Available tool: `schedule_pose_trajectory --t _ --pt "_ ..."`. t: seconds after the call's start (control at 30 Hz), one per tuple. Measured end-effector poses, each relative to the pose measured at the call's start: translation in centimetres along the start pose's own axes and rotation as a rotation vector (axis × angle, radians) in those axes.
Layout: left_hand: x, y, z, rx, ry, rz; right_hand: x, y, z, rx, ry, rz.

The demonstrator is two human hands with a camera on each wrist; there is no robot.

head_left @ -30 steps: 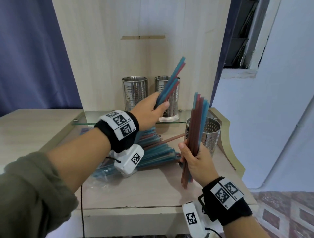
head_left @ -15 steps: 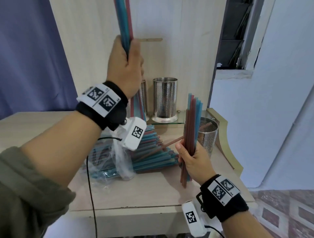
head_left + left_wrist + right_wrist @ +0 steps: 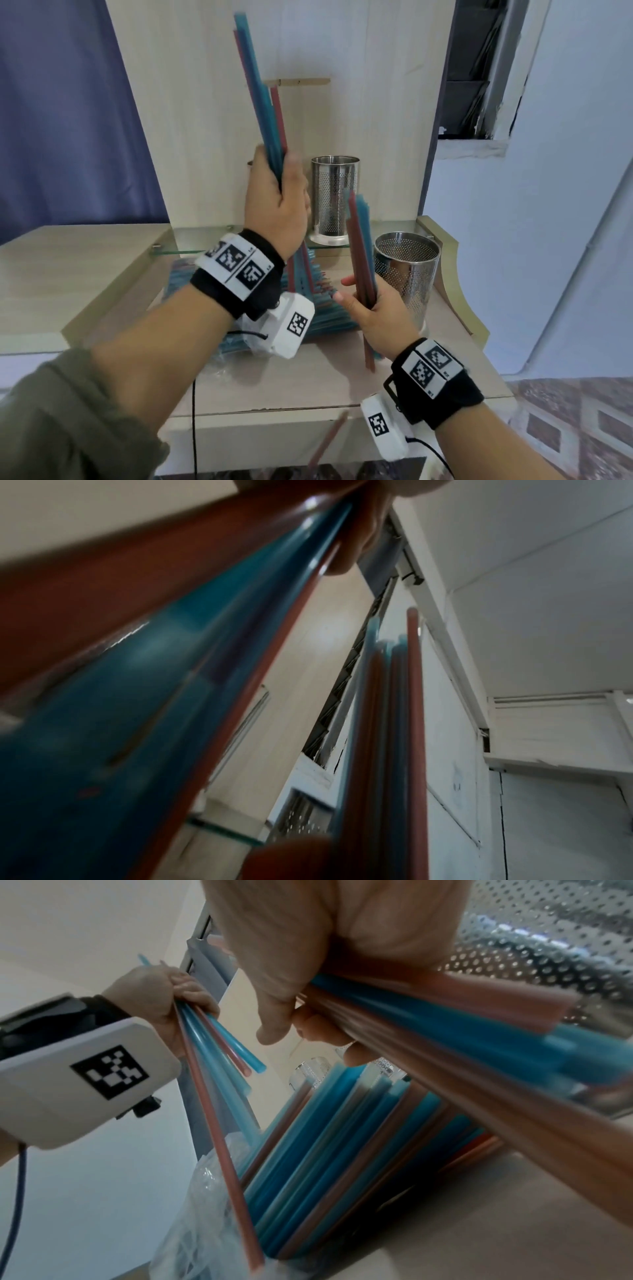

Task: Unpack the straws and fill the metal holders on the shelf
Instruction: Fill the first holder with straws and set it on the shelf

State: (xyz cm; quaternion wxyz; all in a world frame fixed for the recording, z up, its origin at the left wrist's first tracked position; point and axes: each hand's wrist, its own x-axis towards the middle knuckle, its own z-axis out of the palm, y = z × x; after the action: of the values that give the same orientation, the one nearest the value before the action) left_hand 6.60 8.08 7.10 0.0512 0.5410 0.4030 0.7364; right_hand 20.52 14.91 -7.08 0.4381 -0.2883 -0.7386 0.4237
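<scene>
My left hand (image 3: 275,202) grips a small bunch of blue and red straws (image 3: 261,99) almost upright, in front of the left metal holder, which it hides. Their lower ends fill the left wrist view as a straw bunch (image 3: 164,669). A second perforated metal holder (image 3: 334,198) stands on the glass shelf (image 3: 202,240). My right hand (image 3: 375,315) holds another bunch of red and blue straws (image 3: 359,246) upright beside a third metal holder (image 3: 407,270) on the lower board. A pile of loose straws (image 3: 335,1164) lies in a torn plastic bag (image 3: 202,1218).
A tall wooden back panel (image 3: 219,102) rises behind the shelf. A blue curtain (image 3: 61,120) hangs at the left and a white wall (image 3: 548,205) stands at the right. The wooden board's front edge (image 3: 274,418) runs near my wrists.
My left hand lifted its straws from the right shelf holder, swung them upright to the left, and has now lowered them slightly. The right hand has stayed nearly still.
</scene>
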Motion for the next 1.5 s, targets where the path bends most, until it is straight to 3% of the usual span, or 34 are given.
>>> schedule_pose_trajectory --t 0.17,0.33,0.6,0.7,0.87,1.03,1.17,1.27,1.37,1.5 --pt "-1.2 -1.3 -0.6 -0.078 0.058 -0.138 0.0 -0.2 -0.5 0.046 -0.010 0.018" --pt "-2.5 -1.2 -0.7 -0.092 0.024 -0.167 -0.7 -0.5 -0.9 0.111 -0.049 0.000" --pt "-3.7 -1.2 0.1 -0.138 0.126 -0.276 -1.6 -1.1 1.0 0.135 -0.091 0.008" --pt "-3.7 -1.5 -0.4 -0.146 0.135 -0.300 -1.8 -1.2 0.7 0.180 -0.115 0.009" --pt "-4.3 -1.4 0.5 -0.079 0.156 -0.273 -1.8 -2.5 0.9 0.209 -0.328 0.023" --pt "-5.0 -1.0 1.2 0.015 0.212 -0.262 -1.5 -2.9 0.9 0.227 -0.295 0.078" --pt "-5.6 -1.1 1.4 -0.060 0.100 -0.368 -1.6 -3.2 1.3 0.204 -0.318 0.065" --pt "-4.6 -1.4 0.3 0.016 -0.108 -0.386 -1.7 -3.4 1.4 0.283 -0.292 0.074" --pt "-2.4 0.0 -0.6 0.122 -0.170 -0.197 -1.3 -3.3 0.9 0.273 -0.239 0.011" --pt "1.4 3.2 -2.0 0.337 -0.141 0.294 -1.2 -3.4 0.9 0.279 -0.251 0.006"
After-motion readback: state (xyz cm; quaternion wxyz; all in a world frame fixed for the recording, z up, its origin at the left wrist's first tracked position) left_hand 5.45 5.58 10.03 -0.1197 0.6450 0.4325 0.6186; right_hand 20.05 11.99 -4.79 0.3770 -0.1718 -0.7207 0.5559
